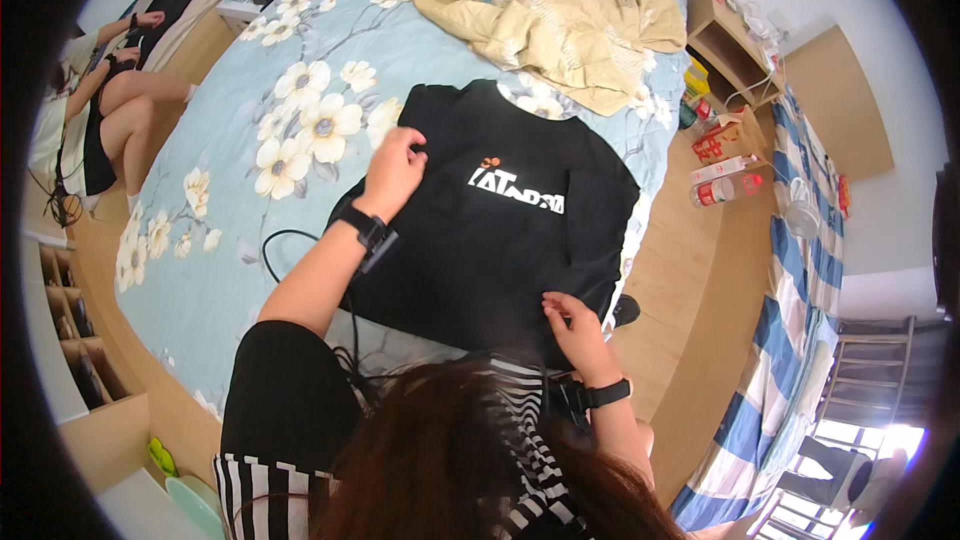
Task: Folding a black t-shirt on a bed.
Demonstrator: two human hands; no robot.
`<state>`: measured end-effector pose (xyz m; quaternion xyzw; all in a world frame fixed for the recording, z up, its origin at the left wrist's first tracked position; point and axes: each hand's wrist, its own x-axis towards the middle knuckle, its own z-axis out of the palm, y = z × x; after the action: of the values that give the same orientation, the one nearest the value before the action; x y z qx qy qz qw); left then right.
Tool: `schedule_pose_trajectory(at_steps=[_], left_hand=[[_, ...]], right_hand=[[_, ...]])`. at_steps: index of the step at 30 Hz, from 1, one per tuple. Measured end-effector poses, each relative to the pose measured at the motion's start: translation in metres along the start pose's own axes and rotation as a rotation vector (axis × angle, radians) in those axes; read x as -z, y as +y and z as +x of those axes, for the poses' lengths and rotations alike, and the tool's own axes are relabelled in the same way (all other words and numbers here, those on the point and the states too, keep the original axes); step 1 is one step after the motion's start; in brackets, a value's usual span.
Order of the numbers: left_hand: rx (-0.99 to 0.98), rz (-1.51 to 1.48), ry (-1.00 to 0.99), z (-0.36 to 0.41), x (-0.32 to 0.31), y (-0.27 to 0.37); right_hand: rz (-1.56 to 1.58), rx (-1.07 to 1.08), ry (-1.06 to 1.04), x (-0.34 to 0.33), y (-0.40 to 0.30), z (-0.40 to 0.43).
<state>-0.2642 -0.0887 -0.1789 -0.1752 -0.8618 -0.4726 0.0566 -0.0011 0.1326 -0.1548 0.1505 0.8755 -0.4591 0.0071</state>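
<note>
A black shirt (465,255) with white lettering and a small orange print lies spread on the floral bedsheet (225,90). One sleeve is laid inward across its right part. My left hand (395,171) is at the shirt's upper left side, fingers curled near the fabric; whether they pinch it is unclear. Over the shirt's lower right part is my right hand (574,326), its fingers bent; contact with the fabric cannot be told. Both wrists wear black bands with devices, and a black cable runs beside my left forearm.
A crumpled tan garment (555,15) lies at the bed's far end. Another person (112,105) sits at the left. Bottles (716,193) and a paper bag (735,136) stand or lie right of the bed, beside a blue-and-white checked cloth (780,300). A wooden cubby shelf (82,337) is at lower left.
</note>
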Motion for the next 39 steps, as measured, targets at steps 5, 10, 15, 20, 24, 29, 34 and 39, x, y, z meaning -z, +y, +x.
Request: schedule_pose_trajectory(at_steps=[5, 10, 15, 20, 24, 29, 34, 39], left_hand=[[0.106, 0.267, 0.081, 0.071, -0.012, -0.015], [0.127, 0.36, -0.111, 0.121, -0.022, -0.091], [0.334, 0.079, 0.178, 0.097, -0.017, -0.082], [-0.296, 0.327, -0.134, -0.016, 0.014, 0.009], [-0.295, 0.606, -0.283, -0.073, -0.004, -0.017], [-0.263, 0.561, -0.317, -0.062, -0.004, 0.001], [-0.274, 0.537, -0.168, -0.046, 0.005, 0.03], [-0.251, 0.647, -0.229, -0.073, 0.02, -0.01]], right_hand=[[0.003, -0.002, 0.017, 0.002, -0.008, -0.001], [-0.031, -0.022, 0.031, 0.011, -0.007, -0.001], [-0.015, -0.003, 0.084, 0.019, -0.011, 0.0], [-0.233, 0.188, 0.237, 0.012, 0.001, 0.014], [-0.461, 0.285, 0.164, -0.006, -0.009, 0.037], [-0.704, 0.145, -0.003, -0.026, 0.009, 0.043], [-0.678, 0.173, 0.148, -0.003, 0.009, 0.03], [-0.643, 0.049, 0.273, -0.002, 0.014, 0.023]])
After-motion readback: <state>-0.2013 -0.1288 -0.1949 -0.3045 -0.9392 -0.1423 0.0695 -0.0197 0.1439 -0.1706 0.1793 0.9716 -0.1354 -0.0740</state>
